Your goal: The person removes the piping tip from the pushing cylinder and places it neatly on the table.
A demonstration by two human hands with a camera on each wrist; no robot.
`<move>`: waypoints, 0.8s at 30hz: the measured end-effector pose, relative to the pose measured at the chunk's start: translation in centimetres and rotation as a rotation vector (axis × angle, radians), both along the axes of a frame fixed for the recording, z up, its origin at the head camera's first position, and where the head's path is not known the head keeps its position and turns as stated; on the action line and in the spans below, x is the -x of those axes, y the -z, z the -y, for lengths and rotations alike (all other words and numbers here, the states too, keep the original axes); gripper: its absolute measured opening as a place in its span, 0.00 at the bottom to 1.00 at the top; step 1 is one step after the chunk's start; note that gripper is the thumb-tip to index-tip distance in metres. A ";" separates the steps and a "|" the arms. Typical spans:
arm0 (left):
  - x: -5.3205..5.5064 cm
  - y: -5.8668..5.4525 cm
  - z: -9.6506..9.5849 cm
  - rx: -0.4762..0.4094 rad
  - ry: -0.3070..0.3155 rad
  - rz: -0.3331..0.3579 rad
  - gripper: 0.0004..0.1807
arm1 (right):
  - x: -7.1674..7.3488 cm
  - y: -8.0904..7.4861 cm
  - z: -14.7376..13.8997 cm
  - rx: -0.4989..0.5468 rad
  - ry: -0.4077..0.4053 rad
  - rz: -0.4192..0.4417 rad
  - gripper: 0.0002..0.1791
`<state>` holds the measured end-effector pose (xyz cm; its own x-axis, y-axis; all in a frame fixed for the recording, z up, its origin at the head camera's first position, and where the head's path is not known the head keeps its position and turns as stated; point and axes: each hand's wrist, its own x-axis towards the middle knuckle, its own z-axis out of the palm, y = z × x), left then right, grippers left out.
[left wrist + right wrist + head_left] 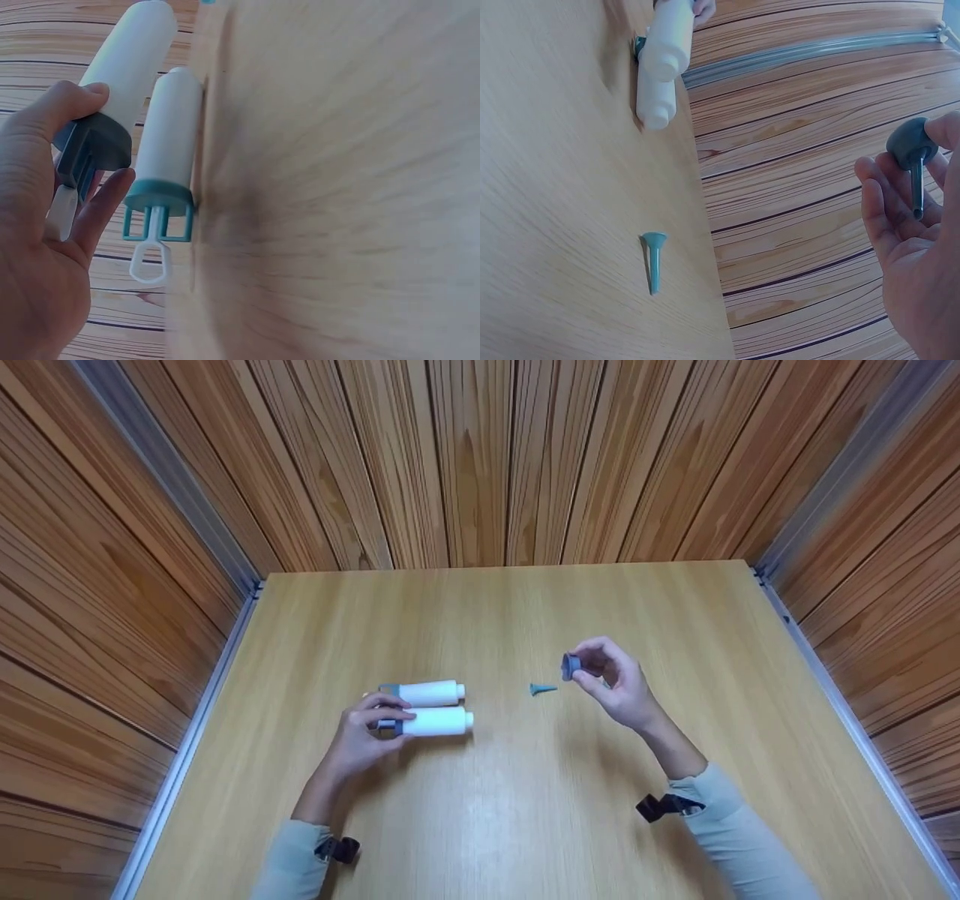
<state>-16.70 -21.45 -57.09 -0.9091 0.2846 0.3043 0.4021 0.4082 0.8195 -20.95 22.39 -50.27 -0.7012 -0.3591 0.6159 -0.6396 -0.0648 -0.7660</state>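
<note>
My left hand (367, 739) grips a white syringe (439, 721) with a dark blue-grey end cap, thumb on its barrel and fingers about the cap. In the left wrist view this syringe (139, 56) is raised off the table and tilted. Beside it a second white syringe (174, 127), with a teal cap and a white loop handle, lies on the table. My right hand (621, 690) pinches a dark teal nozzle (910, 142) by its wide collar; its thin tube points down in the right wrist view. On the table near that hand lies a slimmer teal nozzle (541, 689).
The light wooden table (480, 615) is bounded by wood-panelled walls (480, 465) at the back and sides. Metal rails (187, 712) run along its left and right edges. A dark camera is strapped to each wrist.
</note>
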 end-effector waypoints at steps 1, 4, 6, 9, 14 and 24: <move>0.0 0.1 0.0 0.012 0.001 -0.001 0.19 | 0.0 0.0 0.0 -0.002 0.001 -0.002 0.18; -0.1 0.6 0.1 0.034 0.013 0.006 0.19 | 0.0 -0.1 0.0 -0.005 0.001 -0.002 0.18; -0.2 0.9 0.2 0.044 0.018 0.018 0.19 | -0.1 -0.1 0.0 -0.003 -0.001 0.001 0.18; -0.4 1.2 0.3 0.057 0.024 0.045 0.19 | -0.1 -0.1 -0.1 -0.002 0.002 0.008 0.18; -0.6 1.5 0.5 0.071 0.033 0.109 0.18 | -0.1 -0.1 -0.2 0.003 -0.005 0.005 0.17; -0.8 1.5 0.6 0.111 0.018 0.122 0.18 | -0.1 0.0 -0.1 0.013 0.000 -0.005 0.17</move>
